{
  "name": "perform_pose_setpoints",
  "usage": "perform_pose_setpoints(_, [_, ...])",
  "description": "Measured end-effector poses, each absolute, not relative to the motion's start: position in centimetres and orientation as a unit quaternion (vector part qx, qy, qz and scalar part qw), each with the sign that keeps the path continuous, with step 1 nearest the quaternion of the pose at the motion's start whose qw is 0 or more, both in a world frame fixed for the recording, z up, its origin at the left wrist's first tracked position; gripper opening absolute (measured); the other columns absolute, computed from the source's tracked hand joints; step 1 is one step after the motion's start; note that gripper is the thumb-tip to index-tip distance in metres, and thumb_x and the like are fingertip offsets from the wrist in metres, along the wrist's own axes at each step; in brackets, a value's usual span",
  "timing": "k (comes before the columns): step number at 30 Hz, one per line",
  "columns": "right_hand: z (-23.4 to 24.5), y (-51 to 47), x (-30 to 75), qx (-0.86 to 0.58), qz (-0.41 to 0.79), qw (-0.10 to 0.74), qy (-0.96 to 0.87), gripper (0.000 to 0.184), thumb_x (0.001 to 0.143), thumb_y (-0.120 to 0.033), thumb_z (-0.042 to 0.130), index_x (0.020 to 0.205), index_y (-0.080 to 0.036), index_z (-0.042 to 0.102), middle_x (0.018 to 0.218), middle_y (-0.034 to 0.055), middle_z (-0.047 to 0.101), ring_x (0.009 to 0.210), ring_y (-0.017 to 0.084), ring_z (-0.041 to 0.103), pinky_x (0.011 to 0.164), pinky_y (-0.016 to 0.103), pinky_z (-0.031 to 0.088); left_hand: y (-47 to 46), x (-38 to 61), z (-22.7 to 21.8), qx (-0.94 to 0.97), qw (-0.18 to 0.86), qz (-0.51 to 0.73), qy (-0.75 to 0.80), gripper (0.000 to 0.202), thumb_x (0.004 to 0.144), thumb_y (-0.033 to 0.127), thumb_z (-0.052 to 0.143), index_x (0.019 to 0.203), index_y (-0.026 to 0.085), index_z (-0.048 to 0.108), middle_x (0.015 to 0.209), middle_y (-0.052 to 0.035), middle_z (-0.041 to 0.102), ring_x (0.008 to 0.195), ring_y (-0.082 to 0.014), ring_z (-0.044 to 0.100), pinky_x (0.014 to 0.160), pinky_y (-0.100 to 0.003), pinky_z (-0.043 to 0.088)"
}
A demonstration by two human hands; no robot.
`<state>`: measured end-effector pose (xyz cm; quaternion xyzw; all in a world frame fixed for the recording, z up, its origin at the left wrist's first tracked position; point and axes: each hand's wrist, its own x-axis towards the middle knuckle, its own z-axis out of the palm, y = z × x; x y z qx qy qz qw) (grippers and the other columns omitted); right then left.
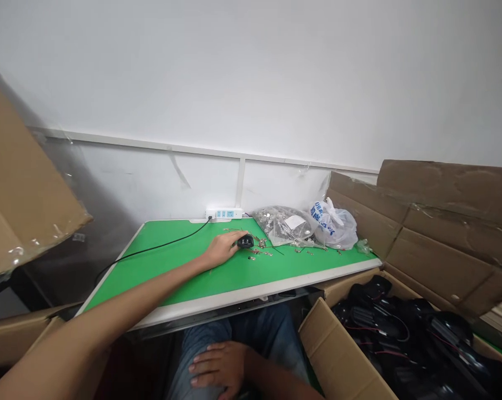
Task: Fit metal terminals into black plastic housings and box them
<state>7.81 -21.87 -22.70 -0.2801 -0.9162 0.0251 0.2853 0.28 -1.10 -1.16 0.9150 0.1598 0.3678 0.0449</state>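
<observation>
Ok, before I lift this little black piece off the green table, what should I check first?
1. Left hand on the black part: ok, the fingers lie over it. Whether the grip is firm: cannot tell.
2. Right hand free: ok, it rests flat on the lap and holds nothing.
3. Small metal pieces clear of the part: not ok, they lie scattered right beside it.
4. Black cable clear of the arm: ok, it runs on the far side of the arm, apart from it.
5. Clear bag of metal parts closed: cannot tell.
</observation>
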Motion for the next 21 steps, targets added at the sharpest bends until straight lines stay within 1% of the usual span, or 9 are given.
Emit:
perform_pose_setpoints(2, [-21.9, -21.2, 7.9, -0.194, 0.035, 0.283, -0.939, 0.063, 0.102, -0.069, 0.035, 0.105, -0.023, 0.078, 0.134, -0.0010, 0.073, 0.126, 0.015, 0.068, 0.113, 0.027, 0.043, -1.1, -0.5, -0.6, 0.915, 0.040, 0.366, 0.165, 0.055, 0.088, 0.010, 0.056, 0.140, 0.026, 0.065, 0.138, -0.0037, 0.071, 0.126, -0.0230, 0.069, 0.108, -0.044, 0.057])
perform_pose_setpoints(4, [-20.6, -20.8, 8.0, -0.193, 0.046, 0.278, -0.940, 0.068, 0.099, -0.071, 0.034, 0.105, -0.019, 0.078, 0.134, 0.0030, 0.073, 0.128, 0.017, 0.066, 0.112, 0.029, 0.043, -1.2, -1.5, 0.0, 0.912, 0.035, 0.370, 0.177, 0.056, 0.087, 0.010, 0.055, 0.140, 0.025, 0.065, 0.139, -0.0035, 0.071, 0.126, -0.0227, 0.069, 0.109, -0.044, 0.057])
perform_pose_setpoints(8, [-17.6, -20.7, 8.0, -0.239, 0.128, 0.210, -0.939, 0.054, 0.093, -0.067, 0.050, 0.103, -0.023, 0.080, 0.137, -0.0032, 0.071, 0.132, 0.015, 0.061, 0.110, 0.025, 0.042, -1.3, -4.0, 1.6, 0.902, 0.014, 0.382, 0.202, 0.058, 0.086, 0.010, 0.054, 0.141, 0.027, 0.064, 0.142, -0.0022, 0.069, 0.129, -0.0222, 0.067, 0.112, -0.044, 0.055])
perform_pose_setpoints(11, [-17.0, -20.1, 8.3, -0.269, 0.155, 0.187, -0.932, 0.049, 0.096, -0.064, 0.048, 0.110, -0.028, 0.078, 0.145, -0.0084, 0.066, 0.136, 0.012, 0.058, 0.114, 0.026, 0.038, -1.6, -6.2, 2.9, 0.893, -0.012, 0.393, 0.219, 0.059, 0.085, 0.010, 0.053, 0.141, 0.027, 0.064, 0.142, -0.0020, 0.069, 0.129, -0.0227, 0.068, 0.111, -0.043, 0.056])
perform_pose_setpoints(12, [-17.3, -19.5, 8.5, -0.258, 0.138, 0.184, -0.938, 0.050, 0.096, -0.064, 0.047, 0.115, -0.028, 0.077, 0.146, -0.0076, 0.064, 0.138, 0.012, 0.058, 0.116, 0.028, 0.037, -1.9, -7.1, 3.4, 0.891, -0.022, 0.394, 0.226, 0.059, 0.085, 0.010, 0.053, 0.141, 0.027, 0.064, 0.141, -0.0019, 0.070, 0.128, -0.0228, 0.068, 0.110, -0.043, 0.056])
perform_pose_setpoints(14, [-18.4, -18.1, 9.1, -0.224, 0.098, 0.172, -0.954, 0.054, 0.096, -0.066, 0.052, 0.124, -0.025, 0.073, 0.148, -0.0013, 0.063, 0.141, 0.016, 0.056, 0.119, 0.034, 0.038, -2.6, -8.9, 4.5, 0.889, -0.037, 0.385, 0.246, 0.059, 0.085, 0.010, 0.051, 0.140, 0.028, 0.063, 0.142, -0.0014, 0.069, 0.128, -0.0227, 0.068, 0.110, -0.043, 0.056])
perform_pose_setpoints(17, [-20.9, -16.2, 9.9, -0.174, 0.098, 0.107, -0.974, 0.076, 0.091, -0.069, 0.062, 0.142, -0.013, 0.062, 0.155, 0.0129, 0.055, 0.149, 0.026, 0.047, 0.121, 0.039, 0.040, -4.1, -11.5, 6.1, 0.887, -0.051, 0.352, 0.293, 0.056, 0.086, 0.014, 0.049, 0.140, 0.026, 0.063, 0.143, -0.0034, 0.068, 0.129, -0.0242, 0.067, 0.109, -0.042, 0.056])
perform_pose_setpoints(19, [-22.7, -15.7, 10.4, -0.188, 0.105, 0.098, -0.972, 0.084, 0.092, -0.070, 0.061, 0.154, -0.014, 0.051, 0.163, 0.0147, 0.046, 0.153, 0.030, 0.041, 0.123, 0.046, 0.039, -5.3, -13.1, 7.1, 0.883, -0.053, 0.337, 0.323, 0.053, 0.087, 0.020, 0.051, 0.138, 0.023, 0.064, 0.142, -0.0063, 0.069, 0.126, -0.0265, 0.068, 0.106, -0.043, 0.057])
perform_pose_setpoints(21, [-24.2, -16.1, 10.7, -0.237, 0.118, 0.113, -0.958, 0.091, 0.090, -0.075, 0.059, 0.159, -0.018, 0.044, 0.167, 0.0150, 0.039, 0.153, 0.035, 0.041, 0.121, 0.052, 0.040, -6.5, -14.6, 8.2, 0.879, -0.058, 0.323, 0.345, 0.050, 0.088, 0.026, 0.051, 0.136, 0.022, 0.064, 0.140, -0.0085, 0.070, 0.124, -0.0280, 0.069, 0.104, -0.044, 0.058])
